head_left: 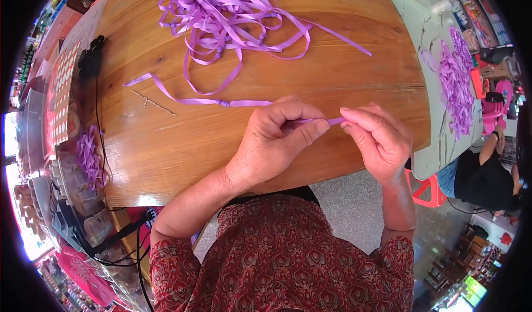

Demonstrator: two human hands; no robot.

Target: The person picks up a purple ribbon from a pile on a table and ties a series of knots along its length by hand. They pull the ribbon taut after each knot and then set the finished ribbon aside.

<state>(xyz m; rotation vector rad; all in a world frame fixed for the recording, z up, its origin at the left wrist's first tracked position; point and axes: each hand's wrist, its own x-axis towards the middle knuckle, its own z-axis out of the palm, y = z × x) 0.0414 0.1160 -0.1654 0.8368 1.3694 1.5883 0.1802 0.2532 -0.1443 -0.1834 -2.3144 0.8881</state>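
Note:
Over the near part of the wooden table, a purple ribbon [336, 121] is stretched between my two hands. My left hand [282, 133] is closed on it, thumb pressed against the curled fingers. A short way to the right, my right hand [380, 139] pinches the ribbon between thumb and fingertips. From behind my left hand the ribbon runs out to the left across the wood, with a knot [224, 103] partway along it. Its far end lies loose near a thin metal tool [154, 102], perhaps a hook or needle. The ribbon's right end is hidden in my right hand.
A large tangled heap of purple ribbon [221, 13] covers the far middle of the wooden table [354, 52]. More ribbon [455, 85] lies on a white table at right; another bunch [90, 157] hangs at left. A black cable [97, 107] runs along the left edge. A person [482, 173] sits at right.

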